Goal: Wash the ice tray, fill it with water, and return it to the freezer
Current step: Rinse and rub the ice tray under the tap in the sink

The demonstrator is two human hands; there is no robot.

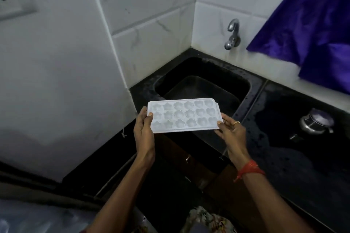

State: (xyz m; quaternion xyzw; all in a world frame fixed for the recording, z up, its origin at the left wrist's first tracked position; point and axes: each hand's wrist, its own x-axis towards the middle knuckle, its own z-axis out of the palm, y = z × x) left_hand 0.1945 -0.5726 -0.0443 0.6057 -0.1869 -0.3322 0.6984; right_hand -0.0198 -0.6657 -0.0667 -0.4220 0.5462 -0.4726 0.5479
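Right now both hands hold the white ice tray (184,116) flat, in the middle of the picture, above the near edge of the black sink (250,86). The left hand (144,128) grips one short end, thumb on top. The right hand (230,128) grips the other end the same way. No water runs from the tap (233,34) on the wall at upper right, so I think washing comes next. It would be best to move the tray under the tap, tip it a bit so water runs off, and hold both ends tight because wet plastic slips. I cannot tell if the little cups hold water. The sink bottom is too dark to see, and no freezer shows.
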